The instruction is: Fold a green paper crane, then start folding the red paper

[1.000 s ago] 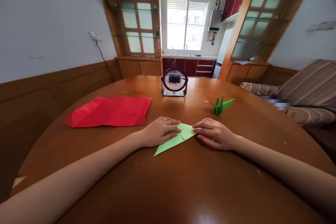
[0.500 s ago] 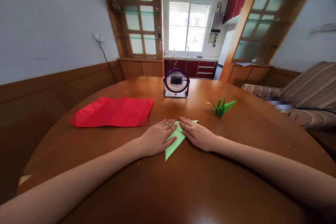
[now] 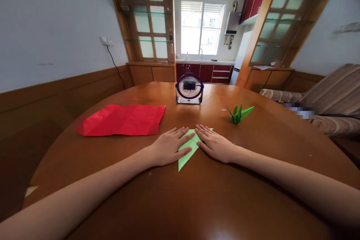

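the folded light green paper has turned since a second ago, its point now aimed at the table's near edge. the left hand and right hand both lie flat and open on it, seemingly pressing a crease. farther off sit red paper, a green crane and a small fan; no containers show.

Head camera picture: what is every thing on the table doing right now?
Light green folded paper: flat on the round wooden table, pressed under both hands.
Left hand: open, palm down on the paper.
Right hand: open, palm down on the paper.
Red creased paper sheet: unfolded, lying flat.
Dark green paper crane: finished, standing.
Small purple desk fan: upright; spinning cannot be told.
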### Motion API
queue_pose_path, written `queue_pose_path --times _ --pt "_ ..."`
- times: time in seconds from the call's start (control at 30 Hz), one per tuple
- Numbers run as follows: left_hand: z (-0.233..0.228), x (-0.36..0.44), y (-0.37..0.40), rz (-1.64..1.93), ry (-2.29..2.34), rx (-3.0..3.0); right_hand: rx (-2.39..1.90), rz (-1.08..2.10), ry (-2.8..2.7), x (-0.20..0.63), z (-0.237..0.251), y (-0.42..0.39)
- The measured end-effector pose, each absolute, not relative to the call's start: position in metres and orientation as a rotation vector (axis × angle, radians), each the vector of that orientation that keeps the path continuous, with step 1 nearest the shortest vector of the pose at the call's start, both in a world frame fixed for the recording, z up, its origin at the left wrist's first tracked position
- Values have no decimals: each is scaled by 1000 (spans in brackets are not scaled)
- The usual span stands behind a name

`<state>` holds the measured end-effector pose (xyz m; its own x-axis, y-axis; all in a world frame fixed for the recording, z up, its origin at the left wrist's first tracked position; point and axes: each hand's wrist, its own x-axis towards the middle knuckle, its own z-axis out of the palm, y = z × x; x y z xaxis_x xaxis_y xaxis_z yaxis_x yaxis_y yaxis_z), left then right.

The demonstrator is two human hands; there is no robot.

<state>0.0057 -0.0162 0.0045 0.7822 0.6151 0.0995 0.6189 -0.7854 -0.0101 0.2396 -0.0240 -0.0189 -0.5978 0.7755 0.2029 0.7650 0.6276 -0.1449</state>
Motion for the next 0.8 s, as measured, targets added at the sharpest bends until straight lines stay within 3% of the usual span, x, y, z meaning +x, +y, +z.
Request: queue_pose_path --times 0.8 --pt "12 -6 2 -74 -839 -3242 -1275 114 -2619 249 -19 -23"
